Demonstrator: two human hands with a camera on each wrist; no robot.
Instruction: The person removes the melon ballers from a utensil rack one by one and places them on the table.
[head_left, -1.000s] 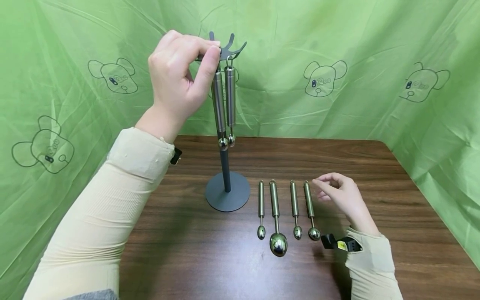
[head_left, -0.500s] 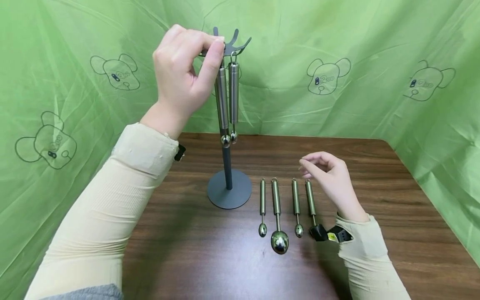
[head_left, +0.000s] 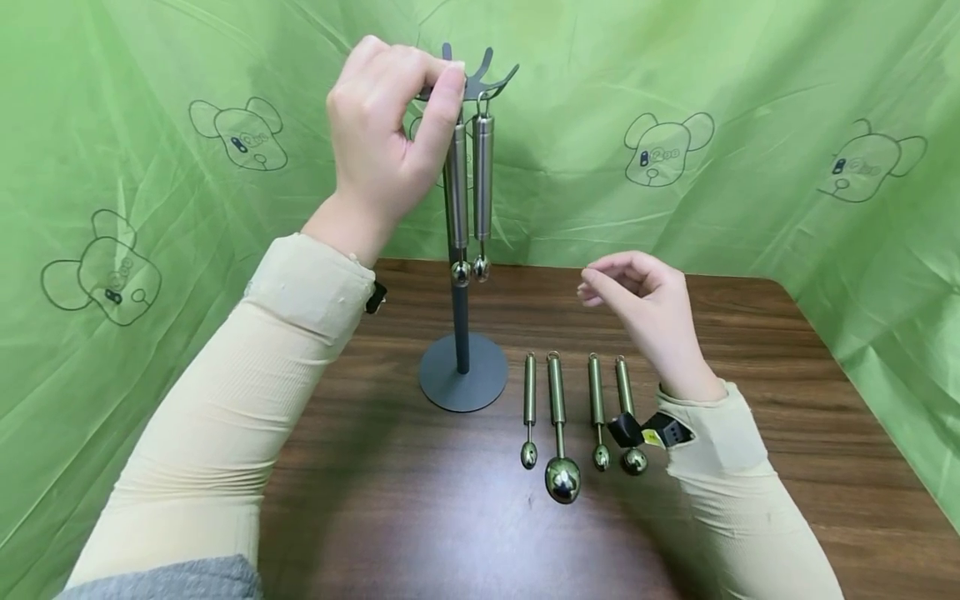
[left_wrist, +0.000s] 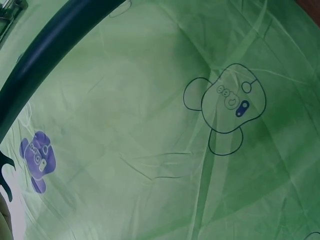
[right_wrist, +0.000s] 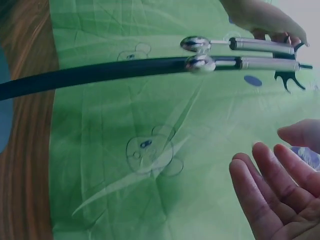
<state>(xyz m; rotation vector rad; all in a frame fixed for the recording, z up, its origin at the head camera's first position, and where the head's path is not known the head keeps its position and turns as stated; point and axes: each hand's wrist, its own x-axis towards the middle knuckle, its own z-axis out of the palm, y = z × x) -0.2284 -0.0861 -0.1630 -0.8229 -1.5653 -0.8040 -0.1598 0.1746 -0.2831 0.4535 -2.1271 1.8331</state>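
Your head view looks forward and down at the stand (head_left: 461, 321) from in front, far enough back to show it top to bottom. Your left wrist view sits close beside the stand's pole (left_wrist: 47, 50) and faces mostly the green curtain (left_wrist: 125, 115) beyond it, while your right wrist view looks from the stand's right, turned sideways, sharing its hanging utensils (right_wrist: 270, 64) with your head view.
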